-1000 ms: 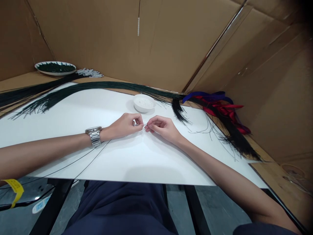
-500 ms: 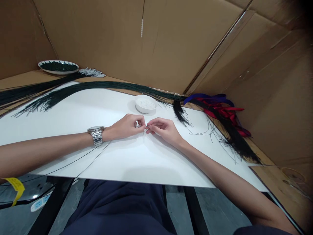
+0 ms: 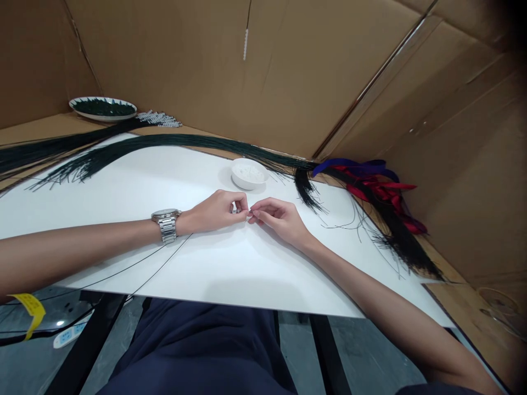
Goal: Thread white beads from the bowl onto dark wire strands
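Observation:
My left hand (image 3: 218, 211), with a metal watch on its wrist, is closed in a pinch on a thin black cord (image 3: 180, 247). The cord runs back under the wrist and off the table's front edge. Small pale beads (image 3: 235, 209) show inside the curled fingers. My right hand (image 3: 280, 218) meets the left fingertips, its thumb and finger pinched at a small dark cord tip. Most of what lies between the fingertips is hidden. Just beyond both hands stands a white bowl (image 3: 248, 174) with small white or clear beads in it.
Long bundles of dark cord (image 3: 197, 140) cross the back of the white table (image 3: 255, 269). Red and blue ribbons (image 3: 382, 189) lie at right. A patterned plate (image 3: 102, 117) and beaded cord ends (image 3: 160, 119) are back left. Cardboard walls (image 3: 197, 60) enclose the table.
The view has shifted slightly. Both hands keep their pinch, fingertips together, with hardly any movement.

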`<state>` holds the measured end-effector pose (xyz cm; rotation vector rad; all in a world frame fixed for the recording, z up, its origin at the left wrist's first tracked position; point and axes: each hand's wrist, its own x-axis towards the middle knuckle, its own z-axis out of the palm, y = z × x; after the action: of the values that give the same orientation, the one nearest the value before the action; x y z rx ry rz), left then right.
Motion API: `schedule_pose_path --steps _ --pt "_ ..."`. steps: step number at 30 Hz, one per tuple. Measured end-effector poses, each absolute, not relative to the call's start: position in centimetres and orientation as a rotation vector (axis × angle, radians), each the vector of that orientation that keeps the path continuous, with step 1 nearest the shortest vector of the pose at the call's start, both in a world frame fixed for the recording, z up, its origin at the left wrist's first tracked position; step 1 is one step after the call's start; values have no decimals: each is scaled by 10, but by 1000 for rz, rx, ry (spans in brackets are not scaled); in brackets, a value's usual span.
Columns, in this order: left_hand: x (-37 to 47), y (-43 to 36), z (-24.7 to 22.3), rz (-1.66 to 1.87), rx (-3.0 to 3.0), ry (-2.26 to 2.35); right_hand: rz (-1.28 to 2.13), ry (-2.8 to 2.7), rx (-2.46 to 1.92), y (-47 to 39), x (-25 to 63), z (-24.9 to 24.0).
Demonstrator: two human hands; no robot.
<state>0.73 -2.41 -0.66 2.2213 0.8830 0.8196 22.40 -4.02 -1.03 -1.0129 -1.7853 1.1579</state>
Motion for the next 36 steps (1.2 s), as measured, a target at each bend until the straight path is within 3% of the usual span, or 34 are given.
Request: schedule_pose_path --steps 10,36 --pt "6 -27 -2 797 2280 904 839 -2013 -1149 -40 224 -6" --pt "6 -31 2 888 2247 889 885 -1947 -1053 -39 225 -8"
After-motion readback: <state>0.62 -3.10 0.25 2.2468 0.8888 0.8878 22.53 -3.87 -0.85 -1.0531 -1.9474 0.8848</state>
